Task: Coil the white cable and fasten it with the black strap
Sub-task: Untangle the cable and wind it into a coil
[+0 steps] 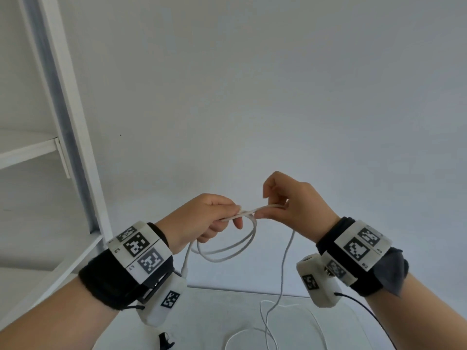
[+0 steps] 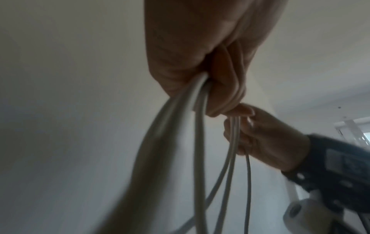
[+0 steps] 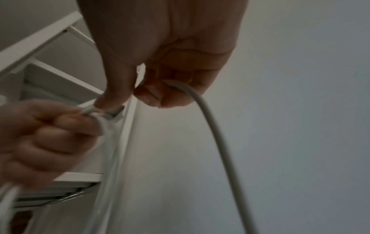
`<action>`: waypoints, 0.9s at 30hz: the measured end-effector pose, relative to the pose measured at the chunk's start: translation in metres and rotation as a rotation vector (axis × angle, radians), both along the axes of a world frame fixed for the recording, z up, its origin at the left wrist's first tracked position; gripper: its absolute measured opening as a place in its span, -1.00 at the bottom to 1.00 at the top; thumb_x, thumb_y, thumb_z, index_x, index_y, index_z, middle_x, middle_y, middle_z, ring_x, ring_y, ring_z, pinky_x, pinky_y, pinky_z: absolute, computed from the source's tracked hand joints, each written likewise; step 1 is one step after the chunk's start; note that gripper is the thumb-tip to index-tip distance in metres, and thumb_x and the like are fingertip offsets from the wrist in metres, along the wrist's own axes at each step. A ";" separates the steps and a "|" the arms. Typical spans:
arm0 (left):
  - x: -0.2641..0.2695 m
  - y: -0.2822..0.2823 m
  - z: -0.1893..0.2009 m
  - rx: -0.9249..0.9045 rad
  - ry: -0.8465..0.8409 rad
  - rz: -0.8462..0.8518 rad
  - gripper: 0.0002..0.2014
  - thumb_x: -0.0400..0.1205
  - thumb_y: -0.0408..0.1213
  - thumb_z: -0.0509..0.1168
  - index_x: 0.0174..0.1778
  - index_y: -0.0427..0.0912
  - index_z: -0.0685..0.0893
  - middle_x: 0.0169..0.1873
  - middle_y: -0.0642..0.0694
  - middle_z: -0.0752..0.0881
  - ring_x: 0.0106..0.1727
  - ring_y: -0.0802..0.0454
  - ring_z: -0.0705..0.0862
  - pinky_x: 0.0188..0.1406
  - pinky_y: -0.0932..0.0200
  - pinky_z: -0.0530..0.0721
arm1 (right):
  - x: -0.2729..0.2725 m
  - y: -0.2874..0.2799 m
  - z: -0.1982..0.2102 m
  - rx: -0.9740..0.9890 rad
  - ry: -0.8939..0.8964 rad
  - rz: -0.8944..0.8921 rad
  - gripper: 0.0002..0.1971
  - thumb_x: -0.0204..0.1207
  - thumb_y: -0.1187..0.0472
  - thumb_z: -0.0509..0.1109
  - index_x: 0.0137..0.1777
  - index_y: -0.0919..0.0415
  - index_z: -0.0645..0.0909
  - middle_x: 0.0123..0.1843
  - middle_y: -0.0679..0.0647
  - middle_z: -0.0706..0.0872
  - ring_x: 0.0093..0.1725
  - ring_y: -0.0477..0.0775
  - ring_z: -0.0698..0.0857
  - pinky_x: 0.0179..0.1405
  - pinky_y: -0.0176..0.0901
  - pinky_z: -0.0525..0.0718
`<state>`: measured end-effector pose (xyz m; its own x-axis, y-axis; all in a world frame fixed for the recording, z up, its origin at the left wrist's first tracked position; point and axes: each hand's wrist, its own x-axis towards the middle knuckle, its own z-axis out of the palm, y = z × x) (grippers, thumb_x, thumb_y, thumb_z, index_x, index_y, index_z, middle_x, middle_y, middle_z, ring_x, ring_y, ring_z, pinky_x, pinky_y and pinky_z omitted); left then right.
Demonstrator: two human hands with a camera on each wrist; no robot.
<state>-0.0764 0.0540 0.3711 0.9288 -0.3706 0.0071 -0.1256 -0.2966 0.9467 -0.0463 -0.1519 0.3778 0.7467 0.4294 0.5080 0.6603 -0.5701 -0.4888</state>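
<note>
Both hands are raised in front of a white wall, holding the white cable (image 1: pixel 227 251). My left hand (image 1: pixel 214 218) grips a bundle of loops that hang below it; the strands (image 2: pixel 198 142) leave its curled fingers. My right hand (image 1: pixel 280 200) pinches the cable between thumb and fingers right beside the left, and the free length (image 3: pixel 216 136) drops from it to the table, where it lies in loose curves (image 1: pixel 267 332). A small black object (image 1: pixel 165 341), perhaps the black strap, lies on the table under my left wrist.
A white shelf unit (image 1: pixel 63 137) stands at the left against the wall. The white table (image 1: pixel 217 314) lies low in the head view, under both wrists. A thin black wire (image 1: pixel 366 314) runs from the right wrist camera.
</note>
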 end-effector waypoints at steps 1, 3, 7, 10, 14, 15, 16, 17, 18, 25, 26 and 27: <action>0.000 0.003 0.001 -0.022 0.026 -0.007 -0.65 0.69 -0.17 0.14 -0.36 -0.16 0.66 -0.64 0.08 0.23 -0.63 0.16 0.10 -0.68 0.35 0.06 | 0.005 -0.006 -0.001 0.012 0.015 -0.009 -0.68 0.24 0.07 0.60 -0.31 -0.02 0.43 -0.48 -0.08 0.53 -0.47 -0.10 0.44 -0.41 -0.32 0.49; 0.000 0.010 0.005 -0.106 0.076 -0.024 -0.65 0.69 -0.18 0.14 -0.40 -0.16 0.62 -0.66 0.09 0.21 -0.66 0.18 0.09 -0.68 0.33 0.00 | 0.014 -0.019 -0.003 0.074 0.065 -0.016 -0.73 0.28 0.13 0.57 -0.40 0.05 0.47 -0.52 -0.06 0.47 -0.51 -0.12 0.39 -0.46 -0.35 0.44; 0.002 0.018 0.011 -0.318 0.145 -0.065 -0.70 0.63 -0.19 0.14 -0.39 -0.19 0.57 -0.69 0.12 0.20 -0.72 0.24 0.10 -0.69 0.31 -0.02 | 0.028 -0.034 -0.016 0.252 0.168 -0.001 -0.76 0.40 0.29 0.46 -0.44 0.13 0.53 -0.60 -0.04 0.43 -0.63 -0.17 0.36 -0.61 -0.44 0.40; 0.005 0.019 0.014 -0.466 0.169 -0.081 -0.74 0.55 -0.13 0.17 -0.39 -0.17 0.58 -0.71 0.14 0.22 -0.74 0.28 0.13 -0.71 0.33 0.00 | 0.035 -0.037 -0.036 0.336 0.250 0.021 -0.74 0.47 0.33 0.39 -0.44 0.14 0.55 -0.62 -0.06 0.44 -0.64 -0.18 0.37 -0.61 -0.42 0.42; 0.009 0.022 0.021 -0.671 0.205 -0.085 -0.72 0.56 -0.12 0.15 -0.41 -0.15 0.60 -0.72 0.15 0.20 -0.75 0.27 0.09 -0.74 0.36 0.05 | 0.042 -0.039 -0.067 0.305 0.341 -0.006 -0.68 0.57 0.28 0.28 -0.45 0.14 0.55 -0.63 -0.10 0.44 -0.60 -0.15 0.39 -0.55 -0.35 0.48; 0.010 0.023 0.024 -0.715 0.211 -0.082 -0.70 0.57 -0.12 0.13 -0.42 -0.14 0.60 -0.71 0.13 0.15 -0.73 0.22 0.03 -0.76 0.37 0.05 | 0.043 -0.039 -0.075 0.290 0.364 -0.024 -0.67 0.58 0.28 0.26 -0.45 0.14 0.55 -0.62 -0.08 0.44 -0.59 -0.16 0.40 -0.53 -0.33 0.51; 0.011 0.026 0.027 -0.756 0.210 -0.078 -0.68 0.57 -0.12 0.11 -0.44 -0.13 0.60 -0.68 0.10 0.09 -0.70 0.18 0.00 -0.77 0.38 0.07 | 0.043 -0.041 -0.082 0.283 0.389 -0.044 -0.66 0.59 0.29 0.24 -0.45 0.16 0.54 -0.62 -0.07 0.42 -0.60 -0.17 0.40 -0.51 -0.30 0.55; 0.011 0.029 0.031 -0.793 0.200 -0.075 -0.67 0.57 -0.12 0.10 -0.45 -0.12 0.60 -0.64 0.08 0.06 -0.68 0.16 -0.01 -0.78 0.39 0.08 | 0.044 -0.043 -0.089 0.285 0.417 -0.066 -0.66 0.59 0.31 0.23 -0.45 0.17 0.54 -0.62 -0.07 0.41 -0.61 -0.18 0.39 -0.49 -0.28 0.59; 0.012 0.033 0.034 -0.827 0.186 -0.075 -0.67 0.58 -0.11 0.09 -0.45 -0.11 0.60 -0.62 0.07 0.05 -0.68 0.15 -0.01 -0.78 0.39 0.08 | 0.043 -0.046 -0.096 0.295 0.447 -0.087 -0.66 0.60 0.32 0.21 -0.44 0.19 0.54 -0.63 -0.09 0.40 -0.62 -0.19 0.38 -0.47 -0.26 0.64; 0.024 0.049 0.036 -0.994 0.107 -0.062 -0.68 0.66 -0.08 0.05 -0.34 -0.07 0.56 -0.66 0.04 0.16 -0.67 0.13 0.06 -0.78 0.35 0.18 | 0.040 -0.057 -0.123 0.408 0.538 -0.114 -0.82 0.58 0.36 0.25 -0.26 0.23 0.53 -0.50 -0.02 0.50 -0.50 -0.12 0.50 -0.30 -0.24 0.66; 0.026 0.049 0.034 -1.007 0.093 -0.035 -0.67 0.67 -0.08 0.04 -0.35 -0.07 0.55 -0.70 0.03 0.21 -0.67 0.12 0.06 -0.78 0.36 0.18 | 0.040 -0.057 -0.124 0.414 0.543 -0.114 -0.83 0.57 0.35 0.27 -0.26 0.23 0.53 -0.49 -0.01 0.53 -0.47 -0.08 0.52 -0.29 -0.21 0.64; 0.026 0.048 0.033 -1.019 0.080 -0.012 -0.66 0.69 -0.08 0.02 -0.34 -0.07 0.54 -0.71 0.04 0.26 -0.69 0.12 0.08 -0.78 0.36 0.19 | 0.040 -0.058 -0.125 0.405 0.542 -0.122 -0.85 0.56 0.34 0.29 -0.26 0.23 0.53 -0.48 0.00 0.56 -0.44 -0.04 0.53 -0.30 -0.19 0.63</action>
<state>-0.0500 0.1017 0.4044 0.9367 -0.2322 0.2622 -0.0487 0.6549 0.7541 -0.0060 -0.2094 0.2531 0.9716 0.1811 0.1520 0.2053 -0.3271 -0.9224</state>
